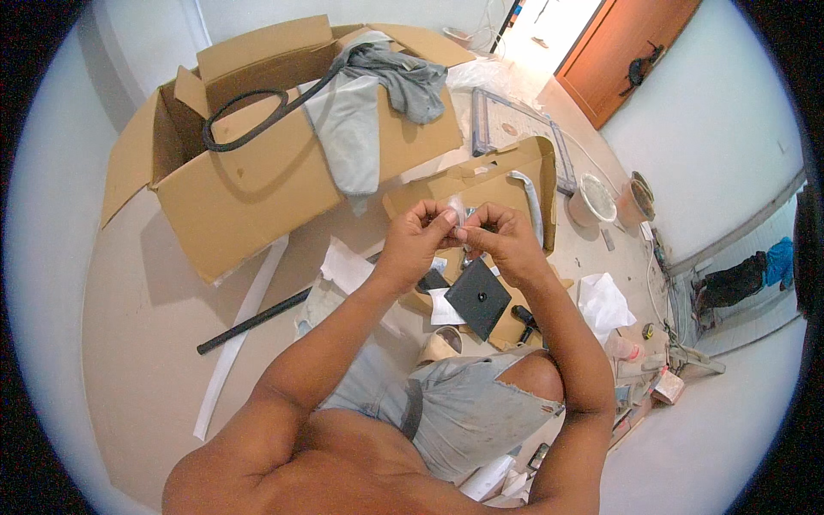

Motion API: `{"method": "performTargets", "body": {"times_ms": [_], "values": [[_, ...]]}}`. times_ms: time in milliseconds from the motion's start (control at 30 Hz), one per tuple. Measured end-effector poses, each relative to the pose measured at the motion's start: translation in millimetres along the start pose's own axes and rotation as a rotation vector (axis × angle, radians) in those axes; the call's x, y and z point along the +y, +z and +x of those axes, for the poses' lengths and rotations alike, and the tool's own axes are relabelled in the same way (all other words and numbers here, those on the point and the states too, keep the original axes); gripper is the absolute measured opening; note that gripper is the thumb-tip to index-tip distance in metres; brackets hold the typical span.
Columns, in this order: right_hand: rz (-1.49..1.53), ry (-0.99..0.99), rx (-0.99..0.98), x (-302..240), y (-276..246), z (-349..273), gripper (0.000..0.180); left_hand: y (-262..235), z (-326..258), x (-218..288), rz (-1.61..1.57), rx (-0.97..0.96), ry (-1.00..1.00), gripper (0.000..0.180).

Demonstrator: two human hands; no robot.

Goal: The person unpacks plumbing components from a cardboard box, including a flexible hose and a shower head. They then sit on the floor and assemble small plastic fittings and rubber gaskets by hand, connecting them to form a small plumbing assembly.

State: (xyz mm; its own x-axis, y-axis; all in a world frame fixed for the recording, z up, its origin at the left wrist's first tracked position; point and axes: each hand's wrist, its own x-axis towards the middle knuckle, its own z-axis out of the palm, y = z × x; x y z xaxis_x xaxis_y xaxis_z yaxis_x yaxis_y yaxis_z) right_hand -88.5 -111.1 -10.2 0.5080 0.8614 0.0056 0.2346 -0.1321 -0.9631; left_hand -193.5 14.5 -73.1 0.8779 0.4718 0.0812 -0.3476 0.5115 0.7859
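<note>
Both hands meet at chest height, out in front of my lap. My left hand [410, 245] pinches a small, crumpled piece of clear plastic wrapping [456, 206] between thumb and fingers. From the other side, my right hand [512, 243] has its fingertips closed on the same wrapping. What may be inside it is too small to make out. Below the hands lies a black square plate [476, 299] with a round hole near its middle. A black fitting [524, 319] rests just right of the plate. White paper [445, 307] shows under the plate's left edge.
A large open cardboard box [249, 202] stands at the left, with grey cloth [395, 77] and a black hose [246, 146] over its rim. A shallow carton [548, 184] lies beyond my hands. Two buckets [592, 202] stand right. A black tube [253, 322] lies left. Another person [738, 279] is far right.
</note>
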Motion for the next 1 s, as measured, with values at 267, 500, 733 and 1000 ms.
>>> {"method": "performTargets", "body": {"times_ms": [267, 500, 733, 1000], "values": [[-0.151, 0.040, 0.005, -0.3, 3.5, 0.3, 0.013, 0.5, -4.2, 4.0, 0.155, -0.012, -0.032, 0.020], [0.039, 0.092, -0.044, -0.8, 2.2, 1.0, 0.014, 2.9, -5.9, 7.5, 0.245, 0.001, 0.013, 0.021], [0.258, 0.173, -0.076, 5.8, 0.0, 4.4, 0.012, -4.3, -2.6, -1.6, 0.415, -0.043, 0.119, 0.023], [0.475, 0.145, 0.092, 12.3, -2.0, 6.9, 0.007, -7.8, -4.2, 6.9, 0.735, -0.044, 0.353, 0.018]]}}
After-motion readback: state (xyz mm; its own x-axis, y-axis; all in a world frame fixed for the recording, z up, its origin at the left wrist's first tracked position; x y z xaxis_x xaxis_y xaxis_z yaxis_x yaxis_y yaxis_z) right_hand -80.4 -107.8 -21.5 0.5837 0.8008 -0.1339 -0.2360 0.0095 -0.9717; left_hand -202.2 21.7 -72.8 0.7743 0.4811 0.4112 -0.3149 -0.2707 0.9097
